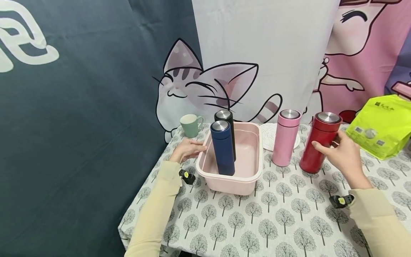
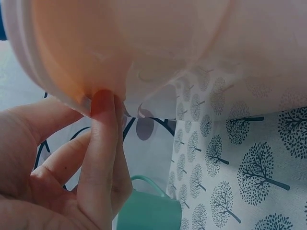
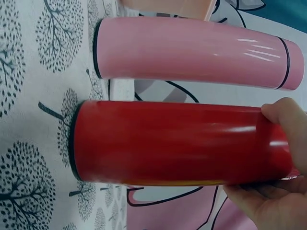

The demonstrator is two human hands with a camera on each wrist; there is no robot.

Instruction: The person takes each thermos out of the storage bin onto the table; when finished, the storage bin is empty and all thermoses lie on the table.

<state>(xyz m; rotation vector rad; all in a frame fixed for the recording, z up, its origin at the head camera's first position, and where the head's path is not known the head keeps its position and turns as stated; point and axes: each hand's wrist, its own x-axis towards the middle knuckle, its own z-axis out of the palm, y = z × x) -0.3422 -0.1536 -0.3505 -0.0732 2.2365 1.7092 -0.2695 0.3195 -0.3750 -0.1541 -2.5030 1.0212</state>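
Observation:
My left hand (image 1: 188, 150) pinches the left rim of a pink plastic basin (image 1: 231, 184), thumb and fingers on either side of the edge in the left wrist view. Inside the basin stand a blue thermos bottle (image 1: 223, 151) and, behind it, a black thermos bottle (image 1: 233, 139). My right hand (image 1: 346, 157) grips a red thermos bottle (image 1: 316, 146) round its upper part, thumb on the near side. The red bottle is upright with a silver lid, its base close over the tablecloth. Left of it a pink thermos bottle (image 1: 285, 139) stands upright on the table.
A green mug (image 1: 189, 126) stands behind my left hand. A white round mat (image 1: 269, 134) lies behind the pink bottle. At the far right is a bright yellow-green bag (image 1: 380, 125). The table has a tree-patterned cloth (image 1: 237, 228); a cartoon-printed curtain (image 1: 257, 43) hangs behind it.

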